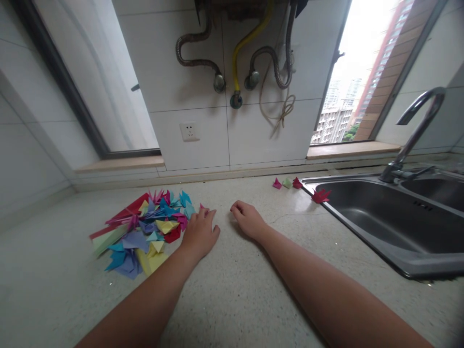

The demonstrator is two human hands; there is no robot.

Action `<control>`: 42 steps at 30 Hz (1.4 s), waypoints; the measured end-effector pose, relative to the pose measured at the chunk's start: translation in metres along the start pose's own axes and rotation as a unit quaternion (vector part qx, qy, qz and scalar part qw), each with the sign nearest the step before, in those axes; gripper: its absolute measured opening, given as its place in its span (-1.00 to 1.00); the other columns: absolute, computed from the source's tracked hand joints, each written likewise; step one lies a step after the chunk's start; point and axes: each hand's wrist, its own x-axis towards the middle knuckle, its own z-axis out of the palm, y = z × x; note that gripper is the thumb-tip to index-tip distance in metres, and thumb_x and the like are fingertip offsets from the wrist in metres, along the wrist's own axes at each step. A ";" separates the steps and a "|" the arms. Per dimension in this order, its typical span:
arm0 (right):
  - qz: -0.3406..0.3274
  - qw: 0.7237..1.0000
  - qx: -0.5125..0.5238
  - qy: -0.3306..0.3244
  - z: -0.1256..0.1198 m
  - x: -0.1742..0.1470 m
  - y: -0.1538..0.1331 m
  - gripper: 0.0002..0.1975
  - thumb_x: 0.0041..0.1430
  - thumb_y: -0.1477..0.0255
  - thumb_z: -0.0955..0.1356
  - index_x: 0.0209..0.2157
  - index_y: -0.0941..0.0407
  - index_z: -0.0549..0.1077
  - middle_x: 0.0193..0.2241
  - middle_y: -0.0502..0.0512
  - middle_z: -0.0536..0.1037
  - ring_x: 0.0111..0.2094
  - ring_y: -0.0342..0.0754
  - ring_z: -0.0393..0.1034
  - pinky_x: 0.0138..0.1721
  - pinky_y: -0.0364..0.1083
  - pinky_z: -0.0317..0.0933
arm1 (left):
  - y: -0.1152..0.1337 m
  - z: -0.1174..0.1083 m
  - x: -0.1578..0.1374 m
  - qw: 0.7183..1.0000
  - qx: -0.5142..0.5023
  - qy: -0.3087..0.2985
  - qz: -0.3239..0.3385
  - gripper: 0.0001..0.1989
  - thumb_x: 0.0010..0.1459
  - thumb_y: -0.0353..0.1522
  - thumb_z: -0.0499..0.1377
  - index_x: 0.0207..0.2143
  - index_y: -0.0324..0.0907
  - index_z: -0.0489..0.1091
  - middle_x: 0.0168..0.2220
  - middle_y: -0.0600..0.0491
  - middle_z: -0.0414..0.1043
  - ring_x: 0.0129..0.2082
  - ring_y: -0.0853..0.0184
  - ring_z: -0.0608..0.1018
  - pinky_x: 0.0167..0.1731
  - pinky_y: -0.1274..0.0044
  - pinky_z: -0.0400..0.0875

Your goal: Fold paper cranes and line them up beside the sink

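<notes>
On the left of the counter lies a loose pile of folded origami paper pieces (136, 240) in blue, purple, yellow, red, pink and green. My left hand (200, 233) rests at the right edge of this pile, palm down, with its thumb and fingers apart. A small pink folded paper piece (203, 207) shows just beyond its fingertips; whether they touch it I cannot tell. To the right, over bare counter, my right hand (250, 220) is closed with its fingers curled in, and nothing sticks out of it.
Small folded papers, one pink (277, 183), one pale green (287, 182) and one dark red (297, 182), stand near the back wall. A red folded paper (321, 195) sits on the rim of the steel sink (366, 253). The faucet (416, 133) rises behind it.
</notes>
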 end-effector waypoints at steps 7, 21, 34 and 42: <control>-0.008 1.000 -0.011 -0.002 -0.001 -0.001 0.002 -0.75 0.29 0.33 0.22 -0.28 0.15 0.46 -0.35 0.09 0.52 -0.32 -0.11 0.33 -0.26 -0.14 0.10 | -0.004 -0.001 0.004 0.998 -0.063 0.004 0.028 -0.71 0.11 -0.46 0.12 -0.08 -0.21 0.41 -0.11 -0.10 0.35 -0.08 0.19 0.41 -0.02 0.37 0.26; -0.034 0.997 0.066 -0.013 -0.009 -0.006 0.002 -0.75 0.25 0.36 0.26 -0.07 0.11 0.39 -0.29 0.02 0.50 -0.42 -0.17 0.28 -0.31 -0.14 0.13 | 0.005 -0.015 0.005 0.962 -0.258 0.038 0.080 -0.82 0.22 -0.46 0.07 -0.20 -0.16 0.45 -0.22 0.00 0.41 -0.16 0.29 0.45 -0.14 0.45 0.35; -0.058 0.992 0.113 -0.027 -0.020 -0.013 -0.018 -0.75 0.24 0.25 0.30 -0.31 0.14 0.48 -0.38 0.04 0.52 -0.37 -0.14 0.33 -0.31 -0.14 0.16 | 0.014 -0.030 -0.002 0.951 -0.263 0.027 0.159 -0.80 0.23 -0.52 0.02 -0.21 -0.17 0.40 -0.21 0.00 0.39 -0.13 0.32 0.43 -0.07 0.45 0.31; -0.014 0.985 0.171 -0.022 -0.017 -0.010 -0.011 -0.72 0.19 0.21 0.32 -0.32 0.16 0.46 -0.42 0.04 0.50 -0.42 -0.14 0.33 -0.35 -0.13 0.20 | 0.016 -0.033 -0.003 0.950 -0.261 0.044 0.162 -0.79 0.26 -0.50 0.01 -0.15 -0.17 0.38 -0.18 -0.01 0.39 -0.11 0.31 0.43 -0.04 0.44 0.32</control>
